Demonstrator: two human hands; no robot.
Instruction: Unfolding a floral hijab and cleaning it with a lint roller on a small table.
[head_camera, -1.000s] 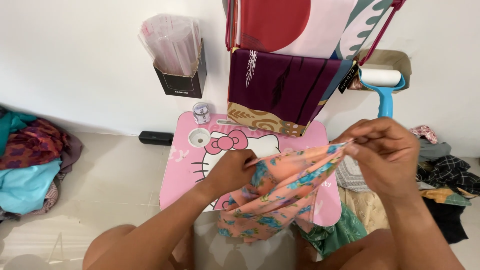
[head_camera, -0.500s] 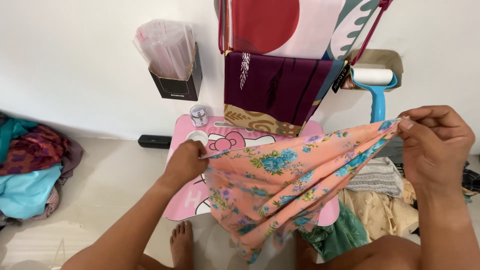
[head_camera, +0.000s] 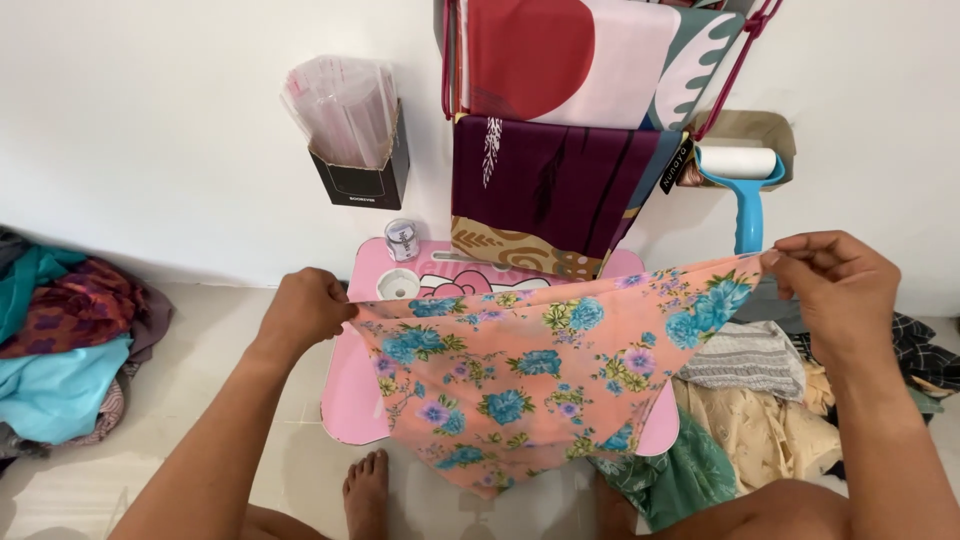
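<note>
**A:** From the head view, where was the cloth (head_camera: 530, 385)?

**B:** Stretched out in the air between both hands, hanging over the pink table (head_camera: 352, 405). The left hand (head_camera: 305, 308) had its fingers closed around one top corner; the right hand (head_camera: 840, 290) pinched the other corner between thumb and fingertips. The lower edge drooped below the tabletop, towards the bare foot (head_camera: 367, 490).

**A:** What worried you?

**B:** The right-hand pinch, mostly. It looked like a light hold on thin fabric, so I judged a sharp tug could pull the corner free, and the cloth would swing down onto the floor or into the pile (head_camera: 760, 420) at the right.

**A:** Anything on the table at risk?

**B:** A small jar (head_camera: 400, 240) stood at the back edge, with a white ring (head_camera: 397, 287) just in front of it, both near the left hand. If the cloth were dropped flat or swept across, I thought it could knock the jar over or bury both.

**A:** And behind?

**B:** Fabrics (head_camera: 550, 195) hung on the wall just past the table, and a lint roller (head_camera: 742, 180) hung beside them. Lifting the cloth high could brush them. I could not tell how firmly they were hung.

**A:** The left side?

**B:** Another heap (head_camera: 65, 340) lay well apart; no trouble there.
</note>
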